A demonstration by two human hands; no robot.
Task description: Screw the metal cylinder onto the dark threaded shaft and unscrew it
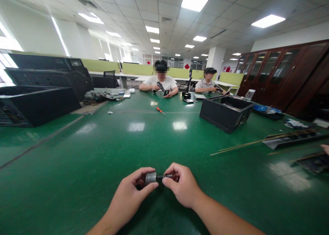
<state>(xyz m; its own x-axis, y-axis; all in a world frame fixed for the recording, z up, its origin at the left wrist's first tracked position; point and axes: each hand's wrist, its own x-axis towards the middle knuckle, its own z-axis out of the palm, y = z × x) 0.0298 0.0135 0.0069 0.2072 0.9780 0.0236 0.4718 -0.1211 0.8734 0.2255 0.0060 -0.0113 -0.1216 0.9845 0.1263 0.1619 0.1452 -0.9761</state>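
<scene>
In the head view, a hole saw (151,178) with a grey metal cup and a thin dark shank lies level between my hands, just above the green table (108,159). My left hand (131,190) is closed round the cup, thumb in front and fingers behind. The shank's end is pinched between the thumb and fingers of my right hand (183,185). My fingers hide the cup's open end and the tip of the shank.
An orange screwdriver (160,110) lies mid-table. Black computer cases (218,113) stand right and left. Thin rods (239,147) and metal parts lie at right, near another person's fingers (326,148). Two people (161,82) sit opposite, each holding a power tool.
</scene>
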